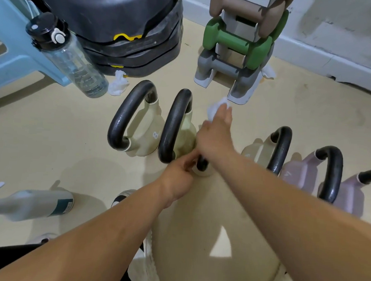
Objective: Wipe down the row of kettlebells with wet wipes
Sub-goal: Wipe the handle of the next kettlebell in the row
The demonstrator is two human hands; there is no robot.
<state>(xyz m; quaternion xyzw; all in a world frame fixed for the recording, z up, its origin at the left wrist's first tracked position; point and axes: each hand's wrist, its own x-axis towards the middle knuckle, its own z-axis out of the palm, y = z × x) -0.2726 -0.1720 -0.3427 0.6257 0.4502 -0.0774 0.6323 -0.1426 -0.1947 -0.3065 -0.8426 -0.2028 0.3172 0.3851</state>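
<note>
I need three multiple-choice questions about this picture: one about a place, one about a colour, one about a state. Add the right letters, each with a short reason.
1. Where is the clear water bottle? A. next to the blue stool B. on a table C. on a shelf
2. What colour is the middle dumbbell on the rack? A. red B. green C. yellow
3. What is the right hand holding? A. nothing B. a white wipe C. a brush
Answers: 1 A, it leans beside the stool on the floor; 2 B, it is green, between a brownish one and a grey one; 3 B, the wipe sticks out past its fingers.
</note>
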